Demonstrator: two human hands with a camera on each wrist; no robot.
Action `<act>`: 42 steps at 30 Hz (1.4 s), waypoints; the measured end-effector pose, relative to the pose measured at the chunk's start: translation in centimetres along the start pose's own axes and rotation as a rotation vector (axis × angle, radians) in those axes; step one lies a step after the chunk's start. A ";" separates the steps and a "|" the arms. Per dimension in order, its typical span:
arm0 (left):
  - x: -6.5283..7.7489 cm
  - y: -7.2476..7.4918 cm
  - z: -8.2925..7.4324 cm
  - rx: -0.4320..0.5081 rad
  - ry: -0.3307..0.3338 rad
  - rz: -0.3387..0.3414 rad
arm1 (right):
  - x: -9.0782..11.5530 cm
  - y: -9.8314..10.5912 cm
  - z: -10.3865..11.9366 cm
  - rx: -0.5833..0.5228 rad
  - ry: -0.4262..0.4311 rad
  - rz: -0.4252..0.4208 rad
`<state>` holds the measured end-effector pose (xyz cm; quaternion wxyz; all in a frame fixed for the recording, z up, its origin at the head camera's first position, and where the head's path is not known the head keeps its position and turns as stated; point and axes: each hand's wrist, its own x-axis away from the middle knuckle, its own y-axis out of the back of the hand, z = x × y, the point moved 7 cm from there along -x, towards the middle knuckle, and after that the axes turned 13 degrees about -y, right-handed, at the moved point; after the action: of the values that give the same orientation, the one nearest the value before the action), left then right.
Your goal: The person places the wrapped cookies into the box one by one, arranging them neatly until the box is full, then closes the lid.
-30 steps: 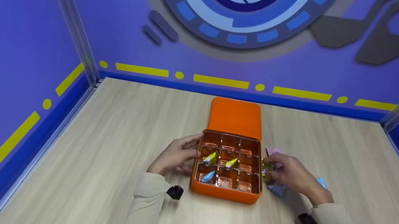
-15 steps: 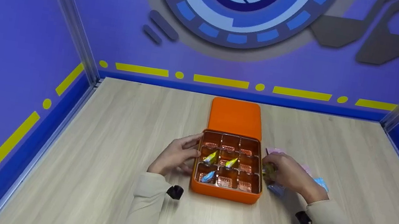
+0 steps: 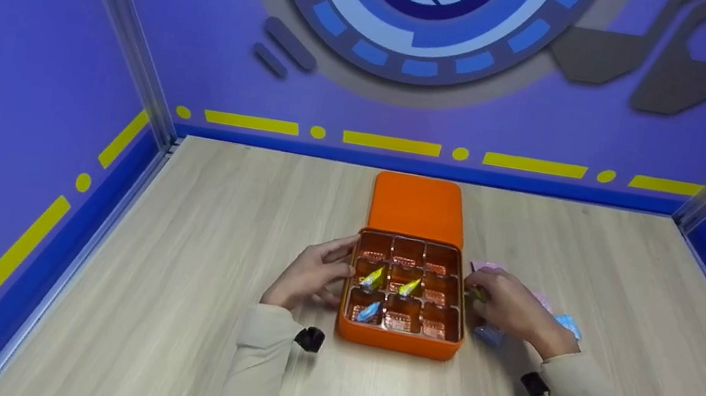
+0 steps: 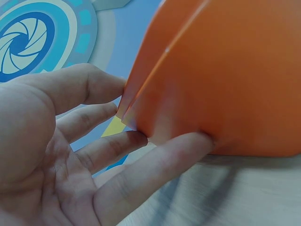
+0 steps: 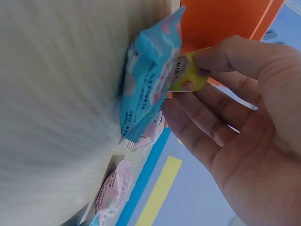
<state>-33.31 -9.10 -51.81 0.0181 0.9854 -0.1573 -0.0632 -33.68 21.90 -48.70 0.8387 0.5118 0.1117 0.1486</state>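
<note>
An orange box holds a clear tray with several compartments. Two yellow candies sit in its middle row, and a blue candy lies in the front left compartment. Extended fingers of my left hand touch the box's left wall, as the left wrist view also shows. Beside the right wall, my right hand pinches a yellow wrapped candy between thumb and fingers. A blue wrapped candy is close by that hand, overlapping the yellow one in the right wrist view.
Behind the box lies its orange lid. Pink candies and another blue candy rest on the wooden table around my right hand. Blue-purple panels stand at the back and sides.
My right hand has shifted slightly and its fingers have closed in on the yellow candy, which is now mostly covered in the head view. My left hand and the box stay put.
</note>
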 end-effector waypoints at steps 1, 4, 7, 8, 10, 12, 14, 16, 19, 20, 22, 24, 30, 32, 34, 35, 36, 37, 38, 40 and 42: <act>0.0 0.0 0.0 0.000 -0.002 0.001 | 0.0 0.0 -0.1 -0.001 -0.004 -0.004; 0.0 0.0 -0.1 -0.002 -0.008 0.004 | 0.0 0.2 -0.2 -0.003 -0.001 -0.021; 0.0 0.0 -0.1 0.001 -0.010 0.006 | 0.1 0.3 -0.3 -0.012 -0.003 -0.035; 0.0 0.0 -0.1 0.001 -0.010 0.006 | 0.1 0.4 -0.4 -0.014 -0.007 -0.035; -0.1 -0.1 -0.1 0.003 -0.010 0.007 | 0.1 0.4 -0.5 -0.021 -0.024 -0.031; -0.1 -0.1 -0.1 0.003 -0.007 0.008 | 0.2 0.5 -0.6 -0.026 -0.045 -0.032; -0.1 -0.1 -0.2 0.003 -0.007 0.011 | 0.2 0.6 -0.8 -0.033 -0.061 -0.037; -0.1 -0.1 -0.1 0.002 -0.005 0.014 | 0.3 0.8 -0.9 -0.045 -0.072 -0.051; -0.1 -0.2 -0.1 0.004 -0.005 0.015 | 0.6 1.1 -1.2 -0.066 -0.076 -0.078; -0.1 -0.2 -0.1 0.005 -0.003 0.013 | 0.6 1.2 -1.3 -0.074 -0.078 -0.086; -0.1 -0.2 0.0 0.004 0.002 0.009 | 0.8 1.4 -1.5 -0.094 -0.083 -0.096; -0.1 -0.2 -0.1 0.006 0.001 0.008 | 0.9 1.4 -1.7 -0.115 -0.089 -0.104; -0.1 -0.2 -0.3 -0.003 -0.004 0.018 | 1.3 1.4 -2.5 -0.211 -0.128 -0.108; -0.1 -0.2 -0.3 -0.008 -0.006 0.020 | 1.4 1.4 -2.7 -0.224 -0.142 -0.111; -0.1 -0.1 -0.3 -0.010 -0.008 0.020 | 1.6 1.5 -3.0 -0.217 -0.153 -0.115; -0.1 -0.1 -0.2 -0.008 -0.007 0.019 | 1.7 1.6 -3.1 -0.212 -0.161 -0.118; -0.1 -0.1 -0.2 -0.006 -0.006 0.018 | 1.8 1.7 -3.2 -0.209 -0.169 -0.121; 0.0 0.0 -0.2 -0.008 -0.005 0.016 | 1.9 1.7 -3.3 -0.205 -0.176 -0.123; 0.0 0.0 -0.2 -0.009 -0.003 0.014 | 2.0 1.8 -3.4 -0.202 -0.183 -0.124; 0.0 0.0 -0.2 -0.011 -0.002 0.010 | 2.2 1.9 -3.6 -0.204 -0.195 -0.121; 0.0 0.0 -0.2 -0.013 -0.002 0.005 | 2.4 2.0 -3.8 -0.196 -0.207 -0.117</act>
<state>-33.25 -9.13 -51.58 0.0247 0.9847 -0.1596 -0.0652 -33.05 26.77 -48.72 0.8990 0.4326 0.0394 0.0562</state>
